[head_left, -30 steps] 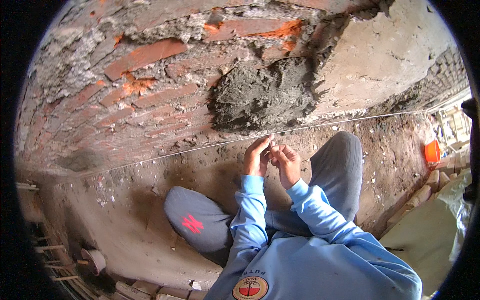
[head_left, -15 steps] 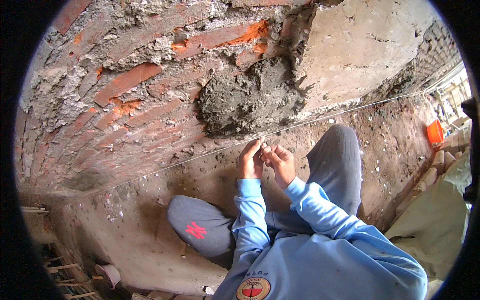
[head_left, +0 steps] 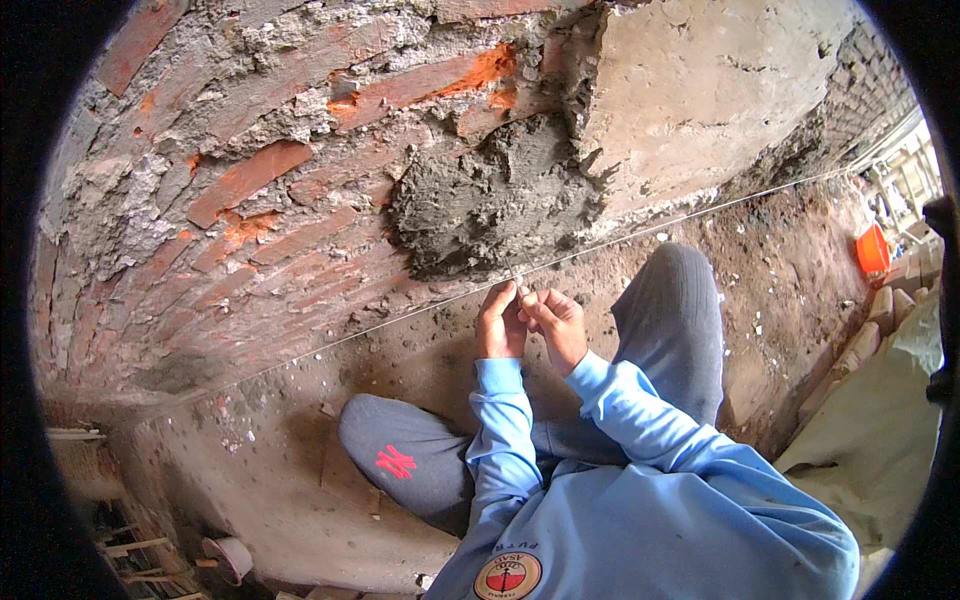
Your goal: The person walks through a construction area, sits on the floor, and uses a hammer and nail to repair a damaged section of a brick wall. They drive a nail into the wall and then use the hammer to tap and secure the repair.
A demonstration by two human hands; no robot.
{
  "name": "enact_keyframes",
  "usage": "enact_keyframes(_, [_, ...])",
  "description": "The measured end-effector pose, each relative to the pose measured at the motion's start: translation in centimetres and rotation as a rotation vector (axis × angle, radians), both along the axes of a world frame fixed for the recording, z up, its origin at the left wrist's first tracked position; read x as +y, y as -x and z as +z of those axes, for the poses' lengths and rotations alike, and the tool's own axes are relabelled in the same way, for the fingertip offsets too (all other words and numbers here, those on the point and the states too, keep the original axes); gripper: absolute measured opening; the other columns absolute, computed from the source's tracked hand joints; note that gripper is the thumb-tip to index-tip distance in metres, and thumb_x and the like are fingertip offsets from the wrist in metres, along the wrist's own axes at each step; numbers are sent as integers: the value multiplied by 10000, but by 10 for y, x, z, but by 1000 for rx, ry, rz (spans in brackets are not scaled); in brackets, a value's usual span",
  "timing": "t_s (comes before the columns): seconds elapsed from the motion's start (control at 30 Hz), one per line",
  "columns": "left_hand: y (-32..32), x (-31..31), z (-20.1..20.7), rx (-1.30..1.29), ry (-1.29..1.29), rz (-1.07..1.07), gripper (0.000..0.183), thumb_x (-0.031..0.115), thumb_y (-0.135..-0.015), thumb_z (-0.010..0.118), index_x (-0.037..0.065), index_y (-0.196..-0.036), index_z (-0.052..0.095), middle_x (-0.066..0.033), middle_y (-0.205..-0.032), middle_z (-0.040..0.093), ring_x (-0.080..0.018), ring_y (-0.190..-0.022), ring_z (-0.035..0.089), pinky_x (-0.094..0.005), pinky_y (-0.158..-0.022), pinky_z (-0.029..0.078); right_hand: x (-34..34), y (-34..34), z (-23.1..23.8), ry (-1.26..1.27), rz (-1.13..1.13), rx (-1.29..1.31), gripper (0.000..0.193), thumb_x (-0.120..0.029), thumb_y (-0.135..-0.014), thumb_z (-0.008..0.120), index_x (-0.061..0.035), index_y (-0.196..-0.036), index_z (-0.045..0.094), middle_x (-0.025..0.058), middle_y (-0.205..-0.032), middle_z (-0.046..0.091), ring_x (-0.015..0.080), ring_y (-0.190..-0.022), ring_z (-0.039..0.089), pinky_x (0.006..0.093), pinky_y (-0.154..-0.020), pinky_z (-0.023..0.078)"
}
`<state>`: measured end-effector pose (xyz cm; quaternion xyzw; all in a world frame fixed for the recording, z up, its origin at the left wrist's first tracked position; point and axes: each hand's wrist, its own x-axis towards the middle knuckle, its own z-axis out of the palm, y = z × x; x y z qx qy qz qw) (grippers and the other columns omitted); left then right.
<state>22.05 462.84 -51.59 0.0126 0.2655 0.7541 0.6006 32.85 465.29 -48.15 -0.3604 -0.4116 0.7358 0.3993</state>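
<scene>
Broken brick wall (head_left: 250, 180) spans ten to twelve o'clock, dark mortar (head_left: 495, 200) at twelve; pale string (head_left: 720, 208) edges its foot. Floor (head_left: 280, 470) extends toward eight. Left hand (head_left: 500, 325) and right hand (head_left: 558, 325) meet centrally beside string, fingertips pinched nearly closed on a small object (head_left: 523, 290), unidentifiable.

I see both forearms (head_left: 503, 412) stretched forward between spread knees (head_left: 672, 300), the left hand (head_left: 501, 325) pointing ahead, the right hand (head_left: 560, 326) angled in beside it, its fingers (head_left: 541, 308) curled.
</scene>
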Motion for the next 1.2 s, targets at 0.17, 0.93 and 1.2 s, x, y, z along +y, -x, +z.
enact_keyframes(0.17, [-1,0,7,21,-48,-30,154,196,-954,604,44,-973,626,-33,-807,612,-122,-627,532,-280,-533,452,0,-1,0,0,6,0,124,-129,-953,623,-28,-881,628,26,-777,656,78,-684,541,240,-640,431])
enact_keyframes(0.93, [-1,5,-1,40,3,-13,194,232,-977,567,50,-917,594,-4,-771,545,-101,-613,470,-259,-525,395,4,3,-12,-1,9,65,128,-158,-951,648,-37,-908,634,24,-804,655,87,-717,549,246,-677,429])
enact_keyframes(1.2, [-1,7,-8,24,-19,1,180,208,-980,566,41,-929,612,-9,-789,567,-103,-623,482,-259,-527,400,8,5,-13,36,14,84,121,-142,-944,654,-32,-897,635,25,-794,652,85,-712,534,244,-674,423])
